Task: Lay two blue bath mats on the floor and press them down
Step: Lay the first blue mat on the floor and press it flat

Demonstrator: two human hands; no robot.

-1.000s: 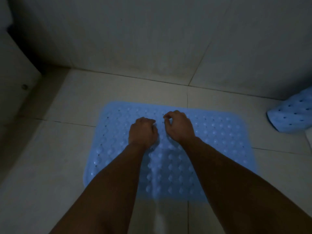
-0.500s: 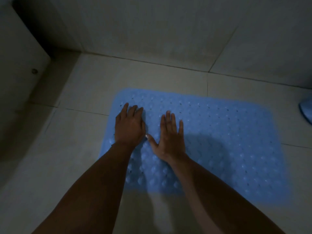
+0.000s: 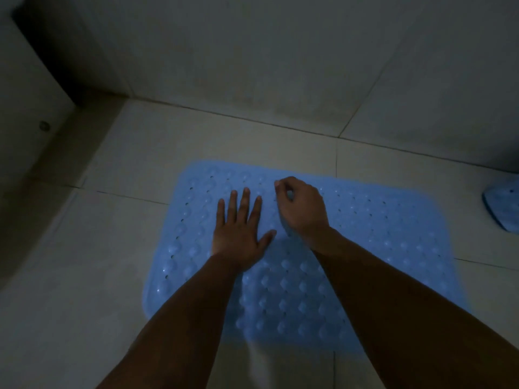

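From the head camera I see a blue bath mat point(image 3: 365, 248) lying flat on the tiled floor point(image 3: 84, 276), its bumps and small holes facing up. My left hand point(image 3: 238, 234) rests palm down on the mat's left part, fingers point(image 3: 244, 203) straight and a little spread, thumb angled out to the right toward the other wrist. Most of the mat stretches away to the right of those fingers; only a narrow strip with a few rows of holes lies to their left, and the mat's far edge sits just beyond the fingertips.

My right hand point(image 3: 303, 209) is just beside the left, nearer the far edge, with its fingers curled under and the knuckles up. I cannot tell whether they pinch the mat or only bear down on it.

Well off to the right of the curled fingers, at the picture's edge, a corner of a second blue mat point(image 3: 502, 209) shows on the floor. The wall point(image 3: 280, 66) rises beyond both hands.
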